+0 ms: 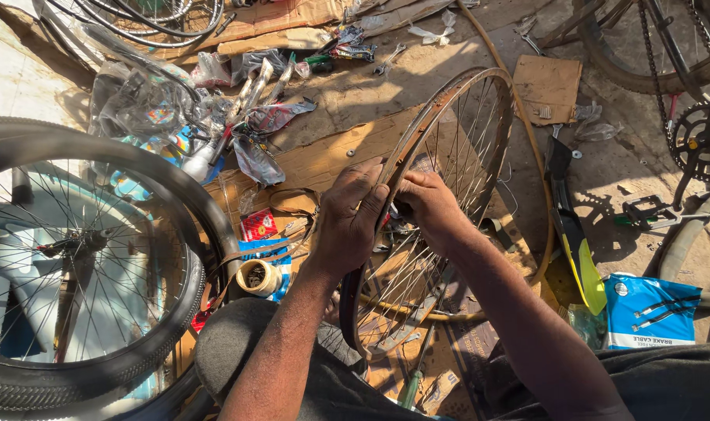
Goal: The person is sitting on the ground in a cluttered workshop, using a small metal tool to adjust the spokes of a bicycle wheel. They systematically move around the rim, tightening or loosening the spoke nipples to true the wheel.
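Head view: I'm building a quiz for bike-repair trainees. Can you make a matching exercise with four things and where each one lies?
Things:
1. bare spoked rim
2. tyred wheel
3. blue packet
4. chainring

Places:
A. far right edge, upper part
B. centre, held by left hand and right hand
C. lower right, on the ground
D. left side of the view

Pairs: 1-B, 2-D, 3-C, 4-A

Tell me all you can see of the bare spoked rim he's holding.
The bare spoked rim is metal, rust-stained along its channel, with thin shiny spokes and no tyre. It stands on edge, tilted, over cardboard between the person's knees. The left hand wraps its near edge where a dark strip lies; the right hand works inside the spokes.
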